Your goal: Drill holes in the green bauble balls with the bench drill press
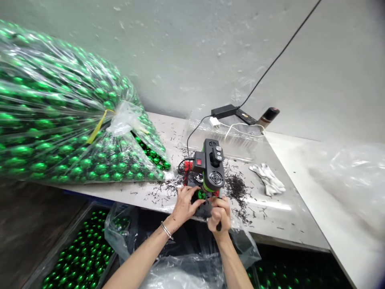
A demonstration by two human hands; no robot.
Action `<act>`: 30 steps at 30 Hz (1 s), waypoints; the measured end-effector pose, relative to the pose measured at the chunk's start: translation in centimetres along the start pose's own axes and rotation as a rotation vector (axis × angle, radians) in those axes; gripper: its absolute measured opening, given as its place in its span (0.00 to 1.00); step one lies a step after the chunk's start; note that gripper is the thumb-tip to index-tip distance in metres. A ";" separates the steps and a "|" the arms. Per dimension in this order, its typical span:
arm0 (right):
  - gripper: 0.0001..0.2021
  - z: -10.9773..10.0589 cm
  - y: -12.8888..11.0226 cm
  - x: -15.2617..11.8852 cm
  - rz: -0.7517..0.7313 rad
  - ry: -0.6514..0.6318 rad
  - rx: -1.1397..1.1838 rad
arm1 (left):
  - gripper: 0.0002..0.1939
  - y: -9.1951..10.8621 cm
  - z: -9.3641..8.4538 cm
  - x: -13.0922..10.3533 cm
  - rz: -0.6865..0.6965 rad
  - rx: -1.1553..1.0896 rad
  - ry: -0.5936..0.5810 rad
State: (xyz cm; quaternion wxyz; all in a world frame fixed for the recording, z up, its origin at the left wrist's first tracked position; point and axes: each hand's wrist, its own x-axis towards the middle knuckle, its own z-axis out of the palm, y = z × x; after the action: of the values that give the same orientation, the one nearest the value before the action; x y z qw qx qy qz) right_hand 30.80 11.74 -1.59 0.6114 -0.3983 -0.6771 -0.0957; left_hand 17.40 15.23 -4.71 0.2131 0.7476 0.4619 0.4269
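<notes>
A small shiny green ball (201, 194) sits at the foot of a black machine (214, 160) with a green band and round vents. My left hand (184, 204), with a bracelet at the wrist, pinches the ball between thumb and fingers. Close by on the right, my right hand (220, 212) is closed round a dark-handled tool (219, 226). Its handle end pokes out below the fist; its kind cannot be made out. Red parts (188, 166) show beside the machine's base.
A big clear bag (60, 120) of green balls, tied with yellow, fills the left. Small black bits (236, 186) lie scattered over the table (288, 216). White gloves (268, 179), a power adapter (224, 111), cables and a dark-capped bottle (270, 115) lie around. More green balls (81, 249) stand below.
</notes>
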 end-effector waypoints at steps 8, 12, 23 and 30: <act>0.15 -2.3 -3.5 7.1 0.259 -0.012 0.092 | 0.17 0.4 -0.6 -0.5 -0.087 -0.052 0.014; 0.15 -2.6 -4.5 9.2 0.300 -0.032 0.098 | 0.25 1.5 -1.8 -3.9 0.027 -0.003 -0.010; 0.15 -1.8 -4.2 7.7 0.214 0.028 0.102 | 0.09 -4.0 -8.7 7.1 -0.156 0.512 0.148; 0.14 -1.8 -4.3 7.6 0.207 0.030 0.097 | 0.03 -5.3 -9.1 9.4 -0.169 0.509 0.001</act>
State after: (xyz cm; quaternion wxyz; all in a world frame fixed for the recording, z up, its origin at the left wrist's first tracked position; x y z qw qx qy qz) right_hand 29.82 11.01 7.19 0.6465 -0.4344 -0.6271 -0.0050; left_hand 9.09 25.25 0.61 0.0527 0.7357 0.6153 0.2782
